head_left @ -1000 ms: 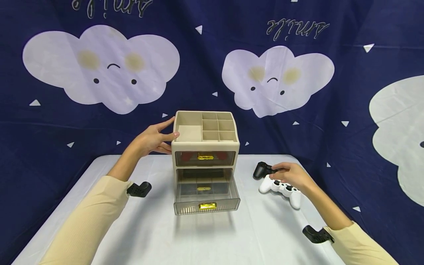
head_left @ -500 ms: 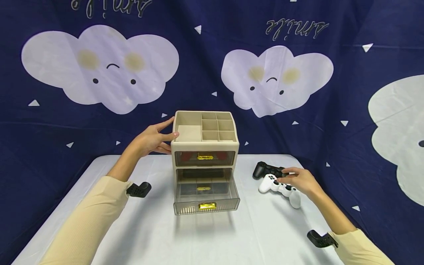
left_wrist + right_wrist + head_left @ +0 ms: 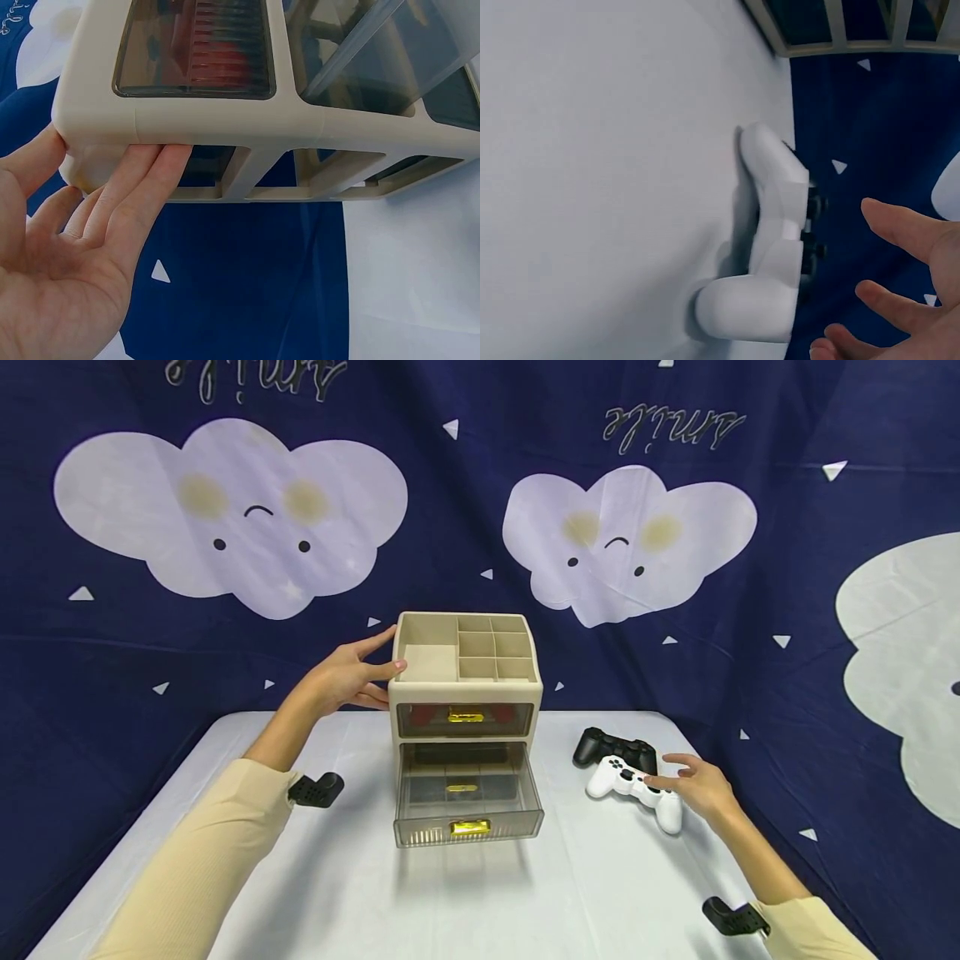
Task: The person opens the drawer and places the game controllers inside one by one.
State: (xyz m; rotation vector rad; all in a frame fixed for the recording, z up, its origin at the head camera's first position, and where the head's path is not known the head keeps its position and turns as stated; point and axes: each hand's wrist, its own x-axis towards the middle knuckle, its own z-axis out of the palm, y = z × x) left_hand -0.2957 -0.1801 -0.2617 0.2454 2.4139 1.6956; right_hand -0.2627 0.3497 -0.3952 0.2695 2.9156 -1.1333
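A cream desktop drawer organizer (image 3: 465, 692) stands on the table, one clear lower drawer (image 3: 469, 828) pulled out. My left hand (image 3: 341, 679) holds its left side, thumb over the top rim and fingers against the side wall. Close by my right hand (image 3: 697, 787), a white game controller (image 3: 633, 787) lies on the table. That hand's fingers are loosely spread, its thumb overlapping the controller in the head view; in the right wrist view the fingertips stand apart from it. Behind sits a black game controller (image 3: 611, 748), partly covered by the white one.
The organizer's top has an open compartment tray (image 3: 491, 643). Red things show dimly through its closed upper drawer (image 3: 423, 718). A white cloth covers the table (image 3: 555, 893). Behind hangs a dark blue curtain (image 3: 450, 527) with cloud prints.
My right hand has drawn back to the right and toward me, away from the black controller, uncovering more of both controllers. The left hand and organizer stay put.
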